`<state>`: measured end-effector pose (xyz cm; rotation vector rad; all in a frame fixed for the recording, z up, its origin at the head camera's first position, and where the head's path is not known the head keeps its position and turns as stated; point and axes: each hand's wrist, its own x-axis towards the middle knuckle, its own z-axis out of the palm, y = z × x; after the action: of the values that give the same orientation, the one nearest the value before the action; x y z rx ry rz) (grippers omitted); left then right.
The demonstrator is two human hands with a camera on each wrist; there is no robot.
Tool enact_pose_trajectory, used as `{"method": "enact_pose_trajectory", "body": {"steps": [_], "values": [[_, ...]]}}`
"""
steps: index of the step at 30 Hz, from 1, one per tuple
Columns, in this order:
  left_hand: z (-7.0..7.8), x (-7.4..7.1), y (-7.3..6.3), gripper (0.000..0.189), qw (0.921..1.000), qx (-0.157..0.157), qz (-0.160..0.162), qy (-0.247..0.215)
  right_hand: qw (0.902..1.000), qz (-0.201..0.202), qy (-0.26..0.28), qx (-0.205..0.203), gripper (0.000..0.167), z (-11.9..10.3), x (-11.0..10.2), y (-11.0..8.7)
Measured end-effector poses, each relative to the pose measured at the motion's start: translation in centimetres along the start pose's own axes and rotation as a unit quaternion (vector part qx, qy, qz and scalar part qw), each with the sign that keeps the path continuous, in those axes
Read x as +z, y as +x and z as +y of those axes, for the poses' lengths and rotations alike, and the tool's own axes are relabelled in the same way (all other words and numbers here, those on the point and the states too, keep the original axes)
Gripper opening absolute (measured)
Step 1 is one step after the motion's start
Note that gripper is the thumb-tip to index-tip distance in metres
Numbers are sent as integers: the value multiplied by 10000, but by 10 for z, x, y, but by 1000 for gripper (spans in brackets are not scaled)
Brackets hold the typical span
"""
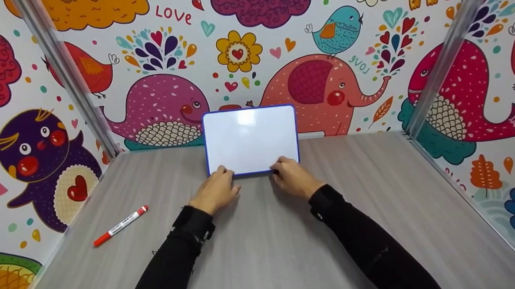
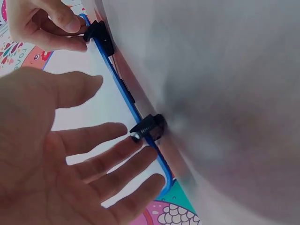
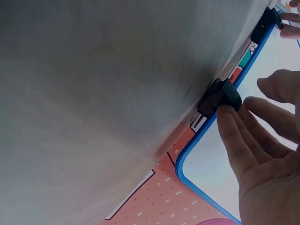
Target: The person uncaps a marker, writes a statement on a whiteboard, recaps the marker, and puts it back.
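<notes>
Toward the far side of the grey table (image 1: 262, 257), in front of the patterned back wall (image 1: 238, 91), a small whiteboard (image 1: 248, 140) stands on its long edge, its blue frame (image 1: 205, 142) showing all round and a patch of glare near the top; whether it touches the wall cannot be told. Along its lower edge sit two black clips, a left clip (image 2: 149, 127) and a right clip (image 3: 220, 98). The left hand (image 1: 216, 189) is at the left clip, fingers extended and loosely spread, their tips touching it, the thumb held away. The right hand (image 1: 297, 177) is at the right clip, nearly straight fingertips against it and the thumb apart; neither hand is clenched. Both wrists wear black cuffs below black sleeves (image 1: 375, 243). To the left of the left forearm, well apart from the board, a red-and-white marker (image 1: 120, 226) lies aslant. Beyond, metal posts (image 1: 449, 58) mark the corners, and the wall bears a whale (image 1: 164, 107) and an elephant (image 1: 309, 83).
</notes>
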<state>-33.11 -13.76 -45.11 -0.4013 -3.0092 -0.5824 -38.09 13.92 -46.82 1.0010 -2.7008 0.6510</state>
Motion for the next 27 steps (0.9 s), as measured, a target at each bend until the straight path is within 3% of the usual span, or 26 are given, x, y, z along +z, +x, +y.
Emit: {"method": "enact_pose_trajectory", "body": {"steps": [7,14,21,27], "values": [[1,0,-3,44,10000,38,39,-63,9996,189,-114,-173,25,-2,0,-4],[3,1,-9,32,9991,257,346,-11,9985,367,-199,-349,19,-4,-2,-9],[6,4,-14,28,9986,242,475,-31,9983,437,-196,-330,19,-7,-2,-14],[0,12,-11,17,9949,590,819,71,9986,427,-177,-252,18,-10,-3,-18]]}}
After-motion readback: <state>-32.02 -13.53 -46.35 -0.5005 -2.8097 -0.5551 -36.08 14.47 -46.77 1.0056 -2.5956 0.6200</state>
